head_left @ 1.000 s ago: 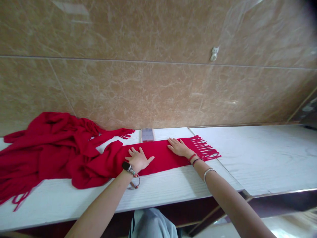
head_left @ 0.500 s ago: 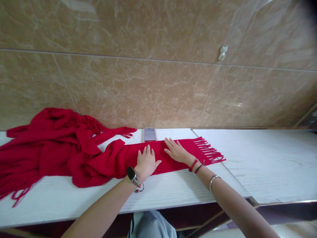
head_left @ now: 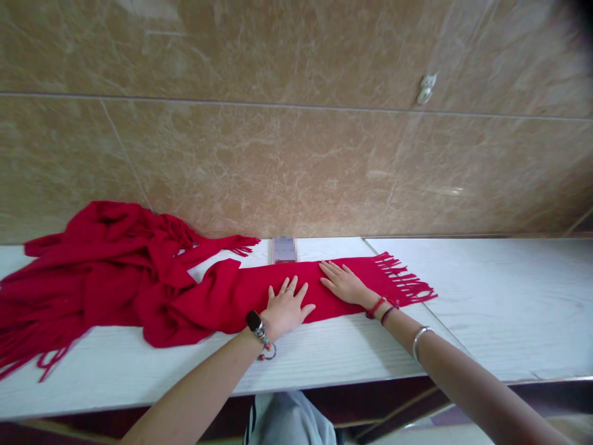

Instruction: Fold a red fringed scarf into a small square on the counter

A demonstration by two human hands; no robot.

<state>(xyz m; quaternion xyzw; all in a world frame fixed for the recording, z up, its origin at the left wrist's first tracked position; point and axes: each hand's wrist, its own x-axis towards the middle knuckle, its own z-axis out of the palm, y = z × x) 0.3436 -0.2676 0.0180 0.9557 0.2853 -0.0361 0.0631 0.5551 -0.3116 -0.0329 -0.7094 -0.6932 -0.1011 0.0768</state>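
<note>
A red fringed scarf (head_left: pixel 259 284) lies along the white table, its right part spread flat and its left part in a crumpled heap. My left hand (head_left: pixel 287 309) rests palm down on the flat part, fingers spread; a watch and a beaded bracelet circle that wrist. Farther right, my right hand (head_left: pixel 343 284) also lies flat on the cloth with fingers stretched, short of the fringe (head_left: pixel 405 281) at the scarf's right end. Neither hand grips anything.
A phone (head_left: pixel 284 249) lies behind the scarf against the tiled wall (head_left: pixel 278 167). A small white cat-shaped piece (head_left: pixel 426 88) is fixed to the wall. The white table (head_left: pixel 509 296) runs on to the right past a seam, with its front edge near my lap.
The view has shifted a little, so most things appear slightly farther right. Both hands stay flat on the scarf, and its layout looks nearly the same.
</note>
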